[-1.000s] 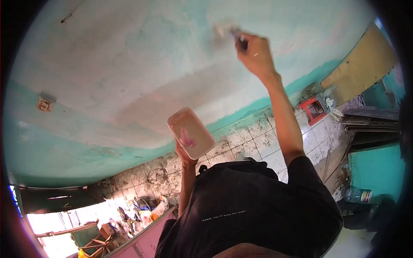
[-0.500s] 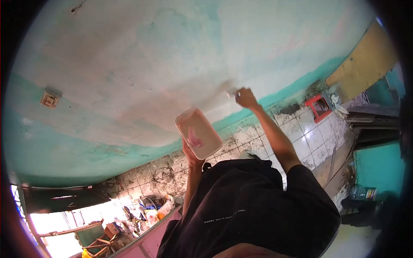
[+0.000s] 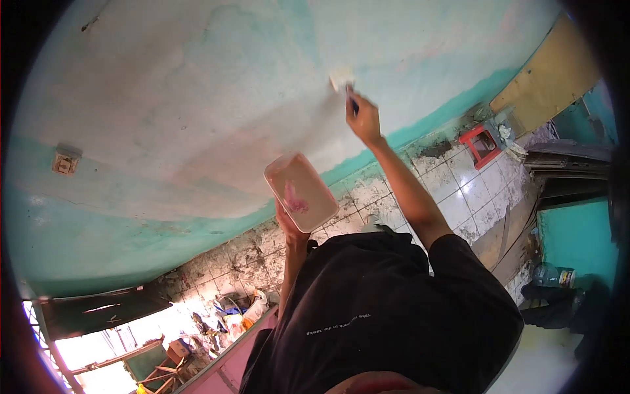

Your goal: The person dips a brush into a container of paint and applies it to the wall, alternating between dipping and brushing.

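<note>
My right hand is closed round the dark handle of a paintbrush. The pale bristles are at the wall, which is patchy whitish over teal. Below and to the left, my left hand grips a rectangular plastic tub from beneath and its side. A whitish liquid with a pink streak shows inside the tub, which looks tilted in this view. Part of my left hand's fingers is hidden behind it.
A wall socket sits at the left. Dirty white floor tiles run along the wall's foot, with a red plastic stool at the right. A yellowish board leans beyond it. Clutter lies lower left, and a clear bottle lower right.
My right hand and the paintbrush have moved up the wall and slightly left, and the bristles now point upward. The tub stays in my left hand, nearly in the same place.
</note>
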Demonstrator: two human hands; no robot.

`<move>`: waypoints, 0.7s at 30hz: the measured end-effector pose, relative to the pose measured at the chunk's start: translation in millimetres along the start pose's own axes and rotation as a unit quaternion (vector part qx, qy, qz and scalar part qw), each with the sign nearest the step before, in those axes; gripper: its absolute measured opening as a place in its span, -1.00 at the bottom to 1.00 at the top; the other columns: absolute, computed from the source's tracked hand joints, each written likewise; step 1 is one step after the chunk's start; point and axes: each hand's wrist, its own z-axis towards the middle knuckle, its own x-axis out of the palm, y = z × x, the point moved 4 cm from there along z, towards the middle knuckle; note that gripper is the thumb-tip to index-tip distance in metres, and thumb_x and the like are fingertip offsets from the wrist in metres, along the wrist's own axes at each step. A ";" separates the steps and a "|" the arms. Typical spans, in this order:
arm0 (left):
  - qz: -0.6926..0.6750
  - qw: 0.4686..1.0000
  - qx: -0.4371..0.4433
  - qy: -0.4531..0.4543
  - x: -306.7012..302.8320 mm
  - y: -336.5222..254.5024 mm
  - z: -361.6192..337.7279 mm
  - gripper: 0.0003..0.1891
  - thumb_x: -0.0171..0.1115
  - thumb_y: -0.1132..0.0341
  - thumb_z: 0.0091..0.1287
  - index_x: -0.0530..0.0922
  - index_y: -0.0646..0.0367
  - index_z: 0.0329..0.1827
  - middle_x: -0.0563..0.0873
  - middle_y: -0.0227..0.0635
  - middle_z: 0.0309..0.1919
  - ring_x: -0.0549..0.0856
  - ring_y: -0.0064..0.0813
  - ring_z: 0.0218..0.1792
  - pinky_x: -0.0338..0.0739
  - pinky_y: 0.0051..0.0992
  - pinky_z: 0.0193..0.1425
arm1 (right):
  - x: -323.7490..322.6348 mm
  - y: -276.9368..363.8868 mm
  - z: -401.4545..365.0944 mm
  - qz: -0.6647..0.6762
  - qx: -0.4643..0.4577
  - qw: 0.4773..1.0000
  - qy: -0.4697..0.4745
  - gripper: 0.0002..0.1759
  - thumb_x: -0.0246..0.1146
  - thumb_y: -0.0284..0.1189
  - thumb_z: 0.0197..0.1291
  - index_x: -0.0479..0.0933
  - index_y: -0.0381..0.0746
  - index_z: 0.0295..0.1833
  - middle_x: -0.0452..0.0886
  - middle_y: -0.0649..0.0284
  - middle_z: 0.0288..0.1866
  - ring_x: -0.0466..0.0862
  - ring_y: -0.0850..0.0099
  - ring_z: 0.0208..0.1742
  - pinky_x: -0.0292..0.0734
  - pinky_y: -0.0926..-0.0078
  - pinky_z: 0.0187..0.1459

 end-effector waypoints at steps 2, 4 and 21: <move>-0.004 1.000 -0.003 0.012 -2.5 4.6 0.5 -0.46 -0.18 -0.03 0.61 0.28 0.06 0.51 0.55 -0.34 0.25 0.61 -0.28 0.17 0.59 -0.21 0.21 | 21.3 -61.1 -70.7 -0.021 0.127 0.986 0.109 -0.66 0.21 -0.47 0.25 0.65 -0.24 0.13 0.69 0.00 -0.32 0.69 -0.01 -0.33 0.66 0.14 -0.20; -0.052 0.999 -0.009 0.003 -4.4 10.8 1.1 -0.49 -0.18 0.01 0.61 0.31 0.07 0.48 0.56 -0.29 0.23 0.62 -0.25 0.15 0.61 -0.15 0.19 | 14.3 -72.0 -68.5 -0.066 0.153 0.967 0.192 -0.71 0.26 -0.46 0.22 0.66 -0.25 0.05 0.70 -0.02 -0.28 0.69 -0.02 -0.24 0.64 0.11 -0.14; -0.037 0.996 -0.039 0.076 38.2 59.2 16.4 -0.11 0.08 -0.22 0.38 0.02 0.08 0.63 0.17 0.10 0.54 0.35 0.14 0.44 0.30 0.22 0.48 | -14.3 -76.9 -53.5 0.052 0.044 0.955 0.289 -0.72 0.23 -0.54 0.28 0.59 -0.27 0.10 0.67 -0.10 -0.26 0.69 -0.01 -0.35 0.60 0.18 -0.28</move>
